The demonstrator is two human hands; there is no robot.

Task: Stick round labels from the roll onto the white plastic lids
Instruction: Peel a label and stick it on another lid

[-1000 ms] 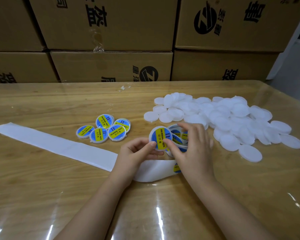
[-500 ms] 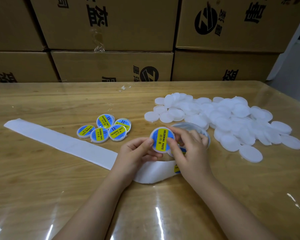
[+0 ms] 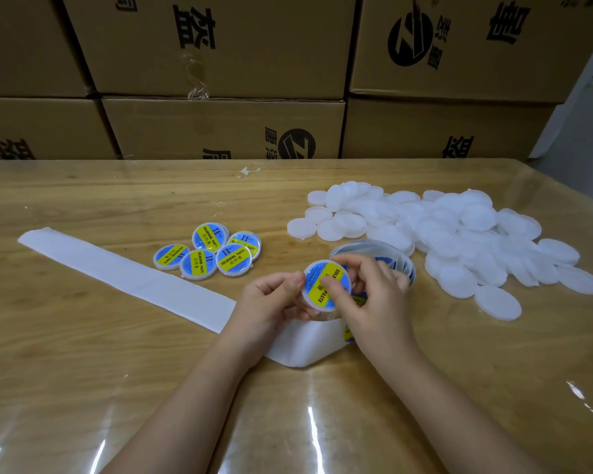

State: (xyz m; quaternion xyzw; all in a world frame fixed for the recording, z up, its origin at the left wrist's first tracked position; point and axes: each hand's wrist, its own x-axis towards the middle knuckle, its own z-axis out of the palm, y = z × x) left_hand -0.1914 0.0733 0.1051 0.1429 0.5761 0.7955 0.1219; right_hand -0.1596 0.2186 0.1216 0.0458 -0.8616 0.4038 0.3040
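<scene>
Held lid (image 3: pixel 315 278): above the table (image 3: pixel 83 354), just in front of the label roll (image 3: pixel 396 260). Its face tilts up at the person, and the yellow band runs near to far, leaning right.
Left hand (image 3: pixel 274 299): pinching the lid's left edge.
Right hand (image 3: pixel 374 302): thumb on the labelled face, fingers curled behind.
Backing strip (image 3: pixel 117 271): runs from the far left to under the hands.
Bare lids (image 3: pixel 459 241): heaped on the right.

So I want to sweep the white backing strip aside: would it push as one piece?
Probably not: the backing strip bends into a soft loop at its right end, so it seems floppy. It lies thin and flat, likely light. On the glossy table it may bunch.
</scene>
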